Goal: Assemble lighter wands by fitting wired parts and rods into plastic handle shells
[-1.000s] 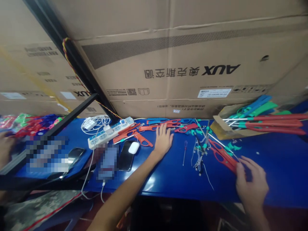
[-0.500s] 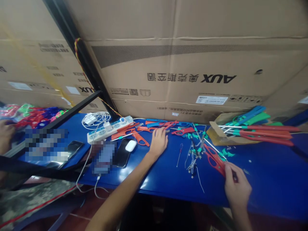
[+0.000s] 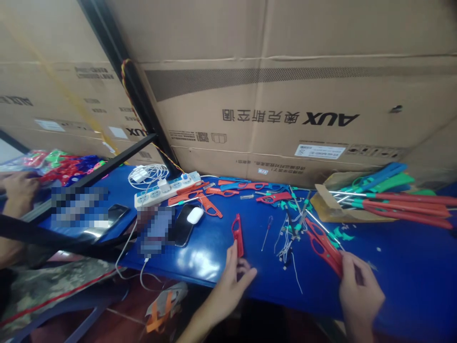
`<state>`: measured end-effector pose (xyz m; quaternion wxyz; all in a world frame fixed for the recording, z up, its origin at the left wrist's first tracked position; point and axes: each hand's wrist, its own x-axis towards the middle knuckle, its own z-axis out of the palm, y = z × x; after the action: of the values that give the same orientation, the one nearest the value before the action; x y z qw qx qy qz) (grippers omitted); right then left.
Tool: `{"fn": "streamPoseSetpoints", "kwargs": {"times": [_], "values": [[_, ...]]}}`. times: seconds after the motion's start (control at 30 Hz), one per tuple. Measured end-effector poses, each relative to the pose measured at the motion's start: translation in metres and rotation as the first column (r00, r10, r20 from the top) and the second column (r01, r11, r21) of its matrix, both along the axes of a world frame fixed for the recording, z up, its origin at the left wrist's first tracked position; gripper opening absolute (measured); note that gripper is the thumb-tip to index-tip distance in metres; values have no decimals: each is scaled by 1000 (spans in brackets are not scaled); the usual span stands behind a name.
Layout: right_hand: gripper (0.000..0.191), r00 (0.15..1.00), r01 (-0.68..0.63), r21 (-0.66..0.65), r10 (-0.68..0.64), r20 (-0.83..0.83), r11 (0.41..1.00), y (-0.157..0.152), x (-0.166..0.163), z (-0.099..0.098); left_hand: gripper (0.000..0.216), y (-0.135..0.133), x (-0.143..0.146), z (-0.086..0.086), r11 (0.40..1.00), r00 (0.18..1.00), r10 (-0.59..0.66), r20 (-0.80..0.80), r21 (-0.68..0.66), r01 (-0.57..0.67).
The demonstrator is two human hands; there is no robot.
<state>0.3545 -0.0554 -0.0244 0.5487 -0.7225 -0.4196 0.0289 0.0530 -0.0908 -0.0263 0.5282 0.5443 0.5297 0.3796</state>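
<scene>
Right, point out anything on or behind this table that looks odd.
The AUX carton behind the blue table looks upside down: its print is inverted. White wires lie tangled beside the screwdriver, one straggling toward the near edge.

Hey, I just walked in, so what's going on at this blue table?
A person is handling red plastic parts with both hands. The right hand holds the end of a red casing. The left hand has its fingertips at the near end of a smaller red piece; whether it grips it, I can't tell. Between them lie a screwdriver and loose white wires. An open cardboard box at the right holds long-handled red, green and blue items.
</scene>
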Motion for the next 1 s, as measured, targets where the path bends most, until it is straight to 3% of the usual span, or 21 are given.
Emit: {"fn": "streamPoseSetpoints", "kwargs": {"times": [0.07, 0.17, 0.27, 0.33, 0.43, 0.53, 0.67, 0.8, 0.9, 1.0], "values": [[45, 1000, 1, 8, -1, 6, 1000, -1, 0, -1, 73, 2, 1, -2, 995, 959, 43, -280, 94, -17], [43, 1000, 5, 19, -5, 19, 1000, -1, 0, -3, 56, 14, 1, -5, 963, 751, 142, -645, 267, 47], [42, 1000, -12, 31, 11, 12, 999, 0, -1, -4, 44, 24, -3, -1, 941, 536, 200, -820, 313, 128], [41, 1000, -25, 22, 25, 5, 999, 1, -1, -4, 37, 28, -3, 6, 920, 484, 241, -841, 357, 161], [39, 1000, -23, 1, 23, -19, 1000, -1, -2, 0, 23, 32, 1, 15, 897, 494, 281, -823, 408, 170], [38, 990, 56, -56, -63, -126, 997, -3, 0, 1, 27, 37, 9, 17, 882, 523, 265, -810, 423, 209], [42, 914, 205, -24, -200, -352, 979, -6, 3, -5, 36, 46, 11, 15, 813, 639, 168, -751, 472, 341], [46, 906, 204, 8, -185, -380, 979, -7, 4, -10, 27, 46, -4, 14, 792, 726, 143, -672, 518, 323], [43, 906, 200, 6, -183, -381, 980, -7, 3, -10, 30, 36, -21, 10, 778, 716, 248, -653, 574, 254], [43, 912, 195, 11, -177, -369, 981, -8, 2, -9, 29, 23, -34, 2, 777, 629, 422, -653, 618, 120]]}}
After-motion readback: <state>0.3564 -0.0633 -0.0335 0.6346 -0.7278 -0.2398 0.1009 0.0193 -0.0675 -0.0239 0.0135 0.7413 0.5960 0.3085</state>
